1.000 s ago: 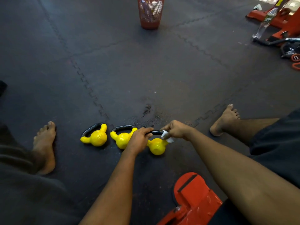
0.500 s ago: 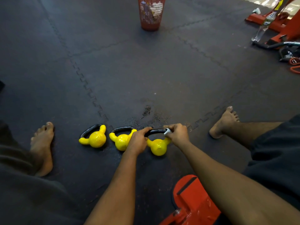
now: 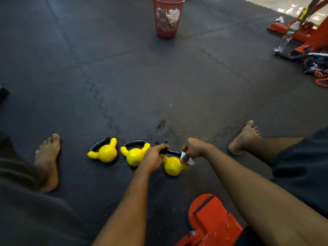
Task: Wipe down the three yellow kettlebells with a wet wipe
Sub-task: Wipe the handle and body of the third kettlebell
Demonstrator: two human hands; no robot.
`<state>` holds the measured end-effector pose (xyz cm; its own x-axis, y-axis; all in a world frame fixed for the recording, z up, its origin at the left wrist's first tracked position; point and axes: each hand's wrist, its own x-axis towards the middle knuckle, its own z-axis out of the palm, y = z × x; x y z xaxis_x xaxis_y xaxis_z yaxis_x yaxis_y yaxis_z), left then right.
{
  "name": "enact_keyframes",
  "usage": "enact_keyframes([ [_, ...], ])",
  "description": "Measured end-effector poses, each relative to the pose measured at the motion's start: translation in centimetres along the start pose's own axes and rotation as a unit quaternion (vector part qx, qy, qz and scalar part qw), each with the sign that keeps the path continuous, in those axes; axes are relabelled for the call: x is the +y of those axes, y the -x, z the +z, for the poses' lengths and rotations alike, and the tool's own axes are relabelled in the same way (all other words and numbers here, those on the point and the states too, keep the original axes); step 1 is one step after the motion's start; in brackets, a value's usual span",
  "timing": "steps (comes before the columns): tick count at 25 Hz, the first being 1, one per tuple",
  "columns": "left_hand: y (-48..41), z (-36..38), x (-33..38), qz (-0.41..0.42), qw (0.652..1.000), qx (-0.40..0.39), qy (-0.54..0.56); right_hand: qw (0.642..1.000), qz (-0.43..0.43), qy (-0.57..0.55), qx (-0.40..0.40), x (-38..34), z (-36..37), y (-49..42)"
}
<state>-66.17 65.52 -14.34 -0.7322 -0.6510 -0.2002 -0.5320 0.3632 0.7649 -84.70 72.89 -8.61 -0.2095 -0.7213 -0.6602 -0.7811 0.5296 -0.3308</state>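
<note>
A person sits on a dark floor [image 3: 159, 77] of interlocking rubber mats, bare legs spread, with three small yellow kettlebells in a row between the feet. The left kettlebell [image 3: 106, 153] and the middle kettlebell [image 3: 133, 156] lie tipped over on the mat just beside each other, their black handles pointing away from the person, and neither is touched by a hand. The right kettlebell [image 3: 173, 167] sits close to the middle one, and both hands are on it. The left hand [image 3: 153, 158] grips the left end of its black handle [image 3: 171, 152], fingers curled over the bar and the thumb side towards the middle kettlebell. The right hand [image 3: 192, 149] is at the other end of the handle, its fingers bent and pinching a crumpled white wet wipe [image 3: 186, 158] against the spot where the handle meets the yellow body; a corner of the wipe sticks out below the hand. The left foot [image 3: 48, 162] rests on the floor to the left of the row, and the right foot [image 3: 245, 137] lies well off to the right. A red mesh basket [image 3: 167, 16] with pale rubbish inside stands upright far across the floor. A clear plastic bottle [image 3: 288, 35] stands beside an orange metal frame [image 3: 301, 32] at the upper right, and another piece of orange equipment [image 3: 213, 222] sits near the person, between the forearms.
</note>
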Motion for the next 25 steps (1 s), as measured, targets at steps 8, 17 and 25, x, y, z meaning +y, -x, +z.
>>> enact_keyframes([
  [8, -0.5, 0.3, 0.1, -0.041, 0.999, 0.013, -0.014, 0.980, 0.067, -0.024, 0.185, -0.4, 2.4, 0.6],
  [17, -0.1, 0.7, -0.1, -0.056, 0.997, 0.044, -0.001, 0.968, 0.040, -0.019, 0.246, -0.5, 3.7, 0.1],
  [25, 0.0, 1.3, 0.5, -0.034, 0.997, 0.007, 0.075, 0.993, 0.019, -0.106, -0.055, 2.7, 0.2, -0.2],
])
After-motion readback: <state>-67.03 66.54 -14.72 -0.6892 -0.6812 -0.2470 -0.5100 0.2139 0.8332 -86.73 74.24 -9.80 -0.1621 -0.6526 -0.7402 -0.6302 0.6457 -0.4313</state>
